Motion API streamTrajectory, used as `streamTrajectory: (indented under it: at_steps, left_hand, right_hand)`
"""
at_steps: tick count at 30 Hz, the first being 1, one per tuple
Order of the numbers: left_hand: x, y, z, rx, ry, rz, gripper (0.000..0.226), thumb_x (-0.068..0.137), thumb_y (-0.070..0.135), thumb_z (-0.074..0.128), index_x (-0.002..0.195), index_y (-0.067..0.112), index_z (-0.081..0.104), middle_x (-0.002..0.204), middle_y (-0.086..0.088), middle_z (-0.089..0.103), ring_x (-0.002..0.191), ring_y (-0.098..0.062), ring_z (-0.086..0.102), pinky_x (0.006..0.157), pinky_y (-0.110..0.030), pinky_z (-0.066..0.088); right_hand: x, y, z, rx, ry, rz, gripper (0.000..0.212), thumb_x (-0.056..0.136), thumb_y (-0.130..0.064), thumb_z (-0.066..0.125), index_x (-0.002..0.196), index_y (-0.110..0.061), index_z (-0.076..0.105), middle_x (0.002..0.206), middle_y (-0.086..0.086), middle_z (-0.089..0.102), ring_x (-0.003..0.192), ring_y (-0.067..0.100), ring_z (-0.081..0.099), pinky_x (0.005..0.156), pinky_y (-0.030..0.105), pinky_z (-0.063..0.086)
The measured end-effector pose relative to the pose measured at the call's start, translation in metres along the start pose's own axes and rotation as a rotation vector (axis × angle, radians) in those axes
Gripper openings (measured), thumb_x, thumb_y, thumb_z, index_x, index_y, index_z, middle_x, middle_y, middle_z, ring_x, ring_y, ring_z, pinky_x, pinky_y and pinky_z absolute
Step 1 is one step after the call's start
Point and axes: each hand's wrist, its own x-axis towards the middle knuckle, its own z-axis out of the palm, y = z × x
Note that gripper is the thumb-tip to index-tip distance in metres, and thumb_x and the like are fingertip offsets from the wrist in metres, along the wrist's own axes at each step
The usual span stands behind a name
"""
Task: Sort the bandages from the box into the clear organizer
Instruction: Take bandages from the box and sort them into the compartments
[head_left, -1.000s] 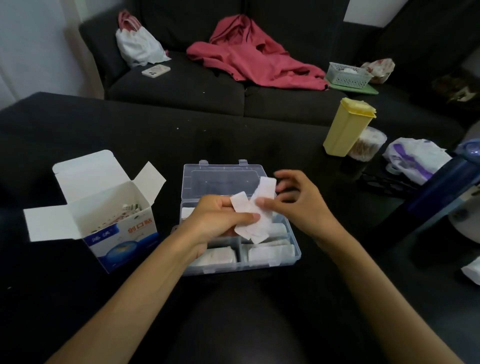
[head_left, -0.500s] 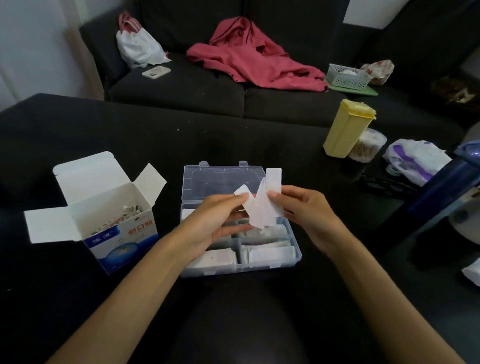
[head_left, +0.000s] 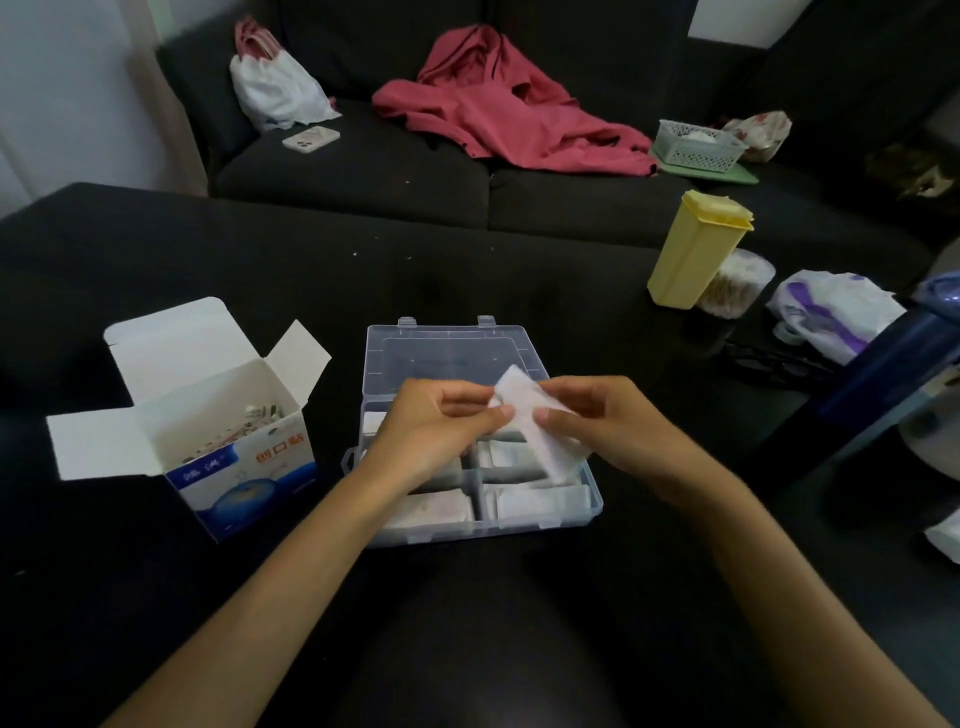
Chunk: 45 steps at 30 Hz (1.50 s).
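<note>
Fingers of both hands pinch one white wrapped bandage (head_left: 537, 423) over the clear organizer (head_left: 592, 501): left hand (head_left: 441, 428) thumb and forefinger closed on its upper left edge, right hand (head_left: 602, 423) thumb pressed on its face with the other fingers curled behind it. Bandage held tilted, upper end toward the open lid (head_left: 452, 353), lower end hanging just above the right-hand compartments; whether it touches them cannot be told. Organizer sits open on the dark table (head_left: 156, 597), lid folded back flat, latches on the far edge. Compartments nearest the person hold white wrapped bandages lying flat; the rear left compartment is mostly hidden by the left hand. Cardboard bandage box (head_left: 244, 467), blue and white with orange print, stands just left of the organizer, flaps open, small loose bandages visible inside. Right rear of table: yellow lidded container (head_left: 693, 247), clear round tub (head_left: 737, 283) touching it, white and purple plastic bag (head_left: 831, 312) beside. Dark sofa (head_left: 363, 171) behind the table carries a red garment (head_left: 509, 111), white bag (head_left: 275, 88), phone (head_left: 310, 138) and a small white basket (head_left: 696, 145).
</note>
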Motion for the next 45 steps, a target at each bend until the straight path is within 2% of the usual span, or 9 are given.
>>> streamTrajectory:
  at_steps: [3,7,11,14,20,27,31,35,45]
  left_hand:
    - [-0.001,0.002,-0.007,0.149,-0.11,0.057,0.027,0.078,0.035,0.072,0.104,0.032,0.065,0.087,0.022,0.065,0.078,0.01,0.061,0.059,-0.007,0.045]
    - [-0.005,0.0,-0.012,0.366,-0.165,0.156,0.023,0.08,0.039,0.069,0.103,0.038,0.064,0.091,0.022,0.066,0.092,0.004,0.059,0.074,-0.014,0.044]
    - [-0.008,-0.007,-0.007,0.567,-0.207,0.184,0.024,0.077,0.04,0.071,0.101,0.037,0.067,0.096,0.02,0.067,0.091,0.004,0.06,0.088,-0.029,0.052]
    - [-0.009,-0.01,-0.003,0.68,-0.188,0.212,0.015,0.079,0.04,0.07,0.093,0.041,0.07,0.092,0.02,0.067,0.088,0.002,0.059,0.083,-0.03,0.054]
    - [-0.013,-0.014,0.006,0.829,-0.146,0.287,0.015,0.081,0.04,0.07,0.095,0.039,0.072,0.093,0.018,0.068,0.088,-0.002,0.058,0.074,-0.019,0.048]
    - [-0.016,-0.013,0.008,1.041,-0.083,0.412,0.022,0.085,0.047,0.061,0.105,0.04,0.069,0.09,0.015,0.058,0.091,-0.007,0.051,0.078,-0.029,0.049]
    - [-0.019,-0.008,0.006,1.079,-0.156,0.355,0.044,0.085,0.063,0.044,0.119,0.04,0.062,0.077,0.014,0.042,0.078,-0.006,0.046,0.068,-0.024,0.043]
    - [-0.019,-0.009,0.005,1.089,-0.214,0.347,0.049,0.084,0.062,0.047,0.126,0.039,0.056,0.083,0.014,0.041,0.079,-0.005,0.042,0.067,-0.022,0.035]
    - [-0.019,-0.012,0.008,1.158,-0.117,0.369,0.031,0.09,0.048,0.053,0.116,0.035,0.065,0.092,0.008,0.063,0.086,-0.013,0.057,0.074,-0.03,0.048]
  right_hand:
    - [-0.009,0.009,-0.014,-0.234,-0.136,-0.092,0.03,0.092,-0.015,0.054,0.12,-0.026,0.058,0.11,-0.012,0.06,0.094,-0.003,0.058,0.078,0.018,0.051]
    - [-0.015,0.016,-0.004,-0.354,-0.221,-0.139,0.031,0.093,-0.016,0.054,0.12,-0.03,0.059,0.103,-0.024,0.049,0.082,-0.024,0.047,0.071,0.008,0.041]
    - [-0.011,0.017,0.001,-0.319,-0.224,-0.127,0.024,0.087,-0.017,0.063,0.105,-0.033,0.06,0.11,-0.02,0.056,0.097,-0.011,0.054,0.08,0.011,0.044]
    - [-0.01,0.017,0.005,-0.265,-0.284,-0.071,0.023,0.083,-0.017,0.068,0.094,-0.032,0.056,0.107,-0.013,0.063,0.097,-0.004,0.06,0.079,0.013,0.046]
    - [-0.012,0.018,-0.01,-0.506,-0.18,-0.117,0.01,0.082,-0.028,0.069,0.092,-0.028,0.07,0.096,-0.015,0.061,0.089,0.004,0.055,0.077,0.018,0.047]
    - [-0.012,0.021,-0.009,-0.712,-0.165,-0.098,0.016,0.083,-0.034,0.065,0.097,-0.029,0.071,0.081,-0.016,0.047,0.076,0.005,0.048,0.065,0.016,0.036]
    - [-0.013,0.016,-0.019,-0.572,-0.135,-0.069,0.021,0.087,-0.034,0.061,0.104,-0.024,0.07,0.085,-0.006,0.058,0.074,0.007,0.053,0.064,0.017,0.042]
    - [-0.016,0.016,-0.028,-0.492,-0.295,0.009,0.025,0.083,-0.037,0.064,0.106,-0.03,0.067,0.084,-0.004,0.055,0.069,0.007,0.05,0.06,0.017,0.041]
    - [-0.011,0.019,-0.008,-0.878,-0.223,-0.02,0.026,0.091,-0.039,0.055,0.114,-0.034,0.064,0.095,-0.011,0.052,0.083,0.003,0.047,0.077,0.021,0.035]
